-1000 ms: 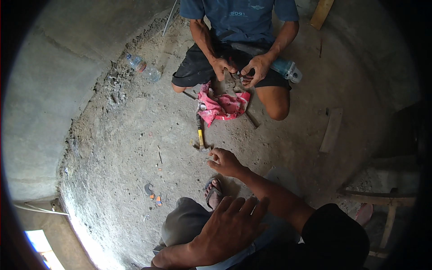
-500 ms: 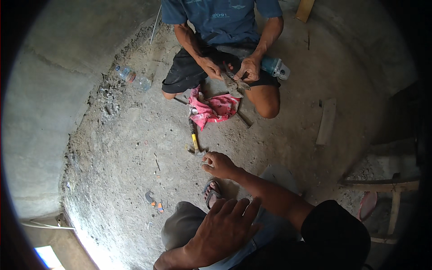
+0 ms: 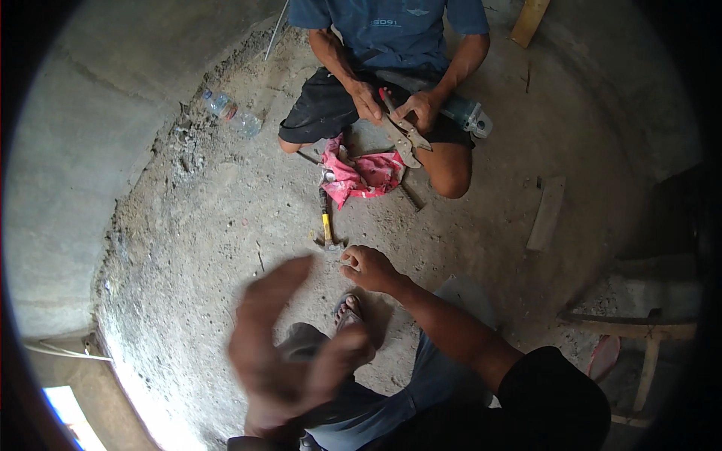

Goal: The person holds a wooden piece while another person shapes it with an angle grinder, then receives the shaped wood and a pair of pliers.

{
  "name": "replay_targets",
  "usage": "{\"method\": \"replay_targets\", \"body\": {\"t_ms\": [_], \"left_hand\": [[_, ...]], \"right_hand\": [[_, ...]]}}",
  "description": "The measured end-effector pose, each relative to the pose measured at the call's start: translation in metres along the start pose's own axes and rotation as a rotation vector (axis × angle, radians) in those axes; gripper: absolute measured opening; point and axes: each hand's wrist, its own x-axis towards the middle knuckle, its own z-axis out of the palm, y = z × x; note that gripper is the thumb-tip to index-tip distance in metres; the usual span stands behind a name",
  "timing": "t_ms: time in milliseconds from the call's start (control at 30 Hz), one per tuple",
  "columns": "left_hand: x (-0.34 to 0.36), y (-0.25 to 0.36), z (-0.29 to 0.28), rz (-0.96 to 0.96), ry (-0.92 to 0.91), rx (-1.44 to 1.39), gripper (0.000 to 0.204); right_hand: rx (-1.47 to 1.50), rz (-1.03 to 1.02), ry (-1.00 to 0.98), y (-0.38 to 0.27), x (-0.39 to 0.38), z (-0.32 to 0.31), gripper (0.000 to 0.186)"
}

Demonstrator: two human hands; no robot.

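My left hand (image 3: pixel 271 353) is raised over my left knee, smeared by motion, with thumb and fingers spread and nothing visible between them. My right hand (image 3: pixel 371 269) hangs in front of my right knee, its fingers loosely bent and a gap between thumb and forefinger; no held thing shows. Just beyond it on the floor lies a claw hammer (image 3: pixel 326 225) with a yellow and black handle. Opposite me sits a person in a blue shirt (image 3: pixel 398 37), whose two hands hold worn metal snips (image 3: pixel 404 135) with a red-tipped handle.
A crumpled pink cloth (image 3: pixel 368 174) lies beyond the hammer. An angle grinder (image 3: pixel 468 116) rests by the other person's thigh. Clear plastic bottles (image 3: pixel 229 110) lie at left, near the wall. A flat board (image 3: pixel 547 213) and a wooden frame (image 3: pixel 650 331) are at right.
My left hand has swung to the left and opened wider. The right hand stays nearly in place. Opposite me, the other person's snips have turned and now show their jaws apart.
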Motion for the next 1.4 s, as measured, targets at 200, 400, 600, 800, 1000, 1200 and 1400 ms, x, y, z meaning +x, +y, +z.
{"method": "replay_targets", "body": {"t_ms": [200, 400, 600, 800, 1000, 1200, 1400], "left_hand": [[0.040, 0.004, -0.067, 0.311, 0.611, 0.285, 0.096], [0.026, -0.021, -0.100, 0.127, 0.743, 0.348, 0.090], [0.020, -0.034, -0.108, 0.007, 0.750, 0.404, 0.084], [0.006, -0.043, -0.091, -0.067, 0.767, 0.385, 0.079], [0.026, -0.032, -0.073, -0.053, 0.763, 0.304, 0.073], [0.021, -0.015, -0.060, -0.056, 0.741, 0.194, 0.069], [0.036, 0.028, -0.041, -0.037, 0.536, 0.086, 0.064]], "right_hand": [[-0.012, -0.018, -0.063, -0.009, -0.007, 0.011, 0.035], [-0.078, 0.035, -0.041, 0.006, -0.010, 0.002, 0.034], [-0.102, 0.049, -0.115, 0.024, -0.011, 0.000, 0.038], [-0.170, -0.036, -0.077, 0.058, -0.022, 0.004, 0.043], [-0.112, -0.023, -0.056, 0.032, -0.021, -0.006, 0.038], [-0.155, 0.010, -0.119, 0.037, -0.007, 0.007, 0.039], [-0.146, 0.067, -0.145, 0.024, -0.008, 0.003, 0.037]]}}
